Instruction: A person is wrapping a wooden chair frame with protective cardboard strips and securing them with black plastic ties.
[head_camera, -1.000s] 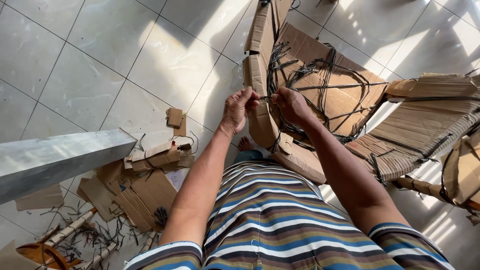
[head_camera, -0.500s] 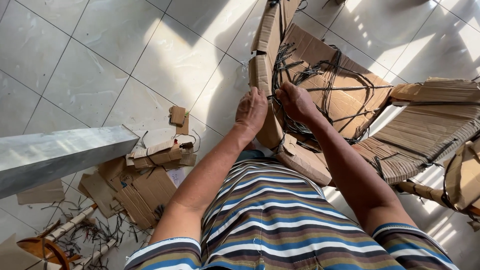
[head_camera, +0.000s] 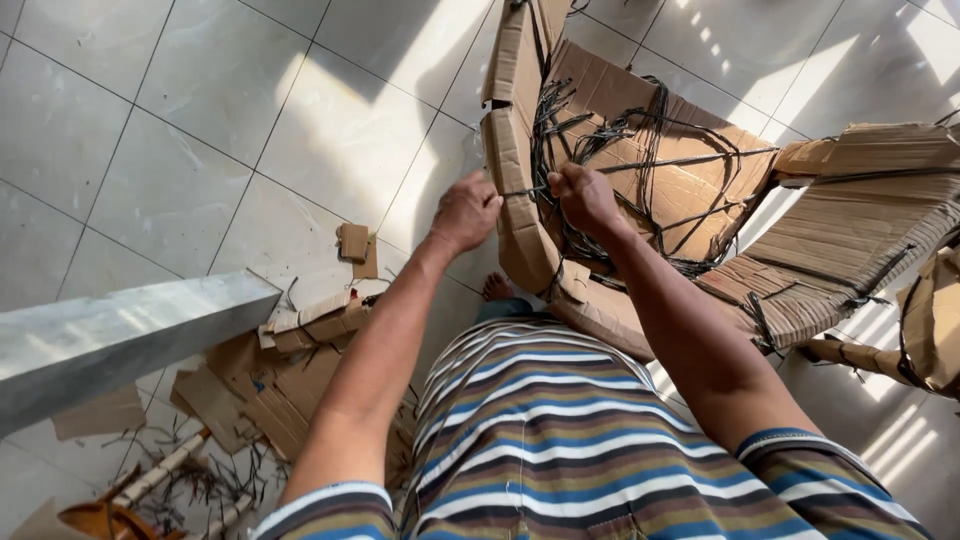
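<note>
I see my left hand (head_camera: 465, 212) and right hand (head_camera: 583, 197) both pinching a dark strap (head_camera: 527, 191) stretched between them across the cardboard-wrapped frame (head_camera: 520, 215), cardboard scraps (head_camera: 300, 350) on floor below-left.

Both arms stretched forward and down from torso, elbows slightly bent, forearms bare. Left hand (head_camera: 466, 212) closed in loose fist, knuckles up, thumb side toward right hand. Right hand (head_camera: 584, 197) also fisted, fingers curled tight, wrist bent a little inward. Hands near each other, level, small gap between. One bare foot (head_camera: 497, 288) showed below.
</note>
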